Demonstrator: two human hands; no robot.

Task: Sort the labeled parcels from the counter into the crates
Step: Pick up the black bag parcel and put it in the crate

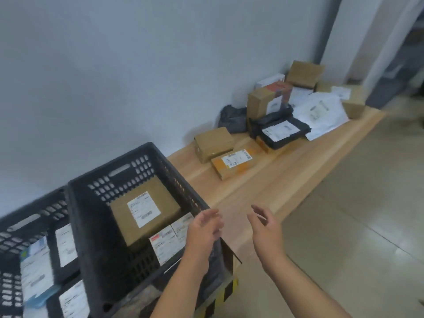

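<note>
Currently the left hand (204,228) and right hand (266,228) hold nothing. Their fingers (213,214) are loosely extended, palms facing each other, above the right wall of the nearer black crate (96,237) and the counter (275,180) edge. A labeled cardboard box (144,210) lies inside that crate on flat labeled parcels (164,245). A second crate (29,212) stands just beside it. Unsorted parcels, including a labeled black mailer (280,129), lie at the counter's far end.

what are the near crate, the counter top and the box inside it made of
The near crate looks like moulded black plastic, matte, with slotted walls and a handle cutout. The counter top seems pale wood or laminate, with plank lines. The box appears brown cardboard bearing a white paper label.
</note>
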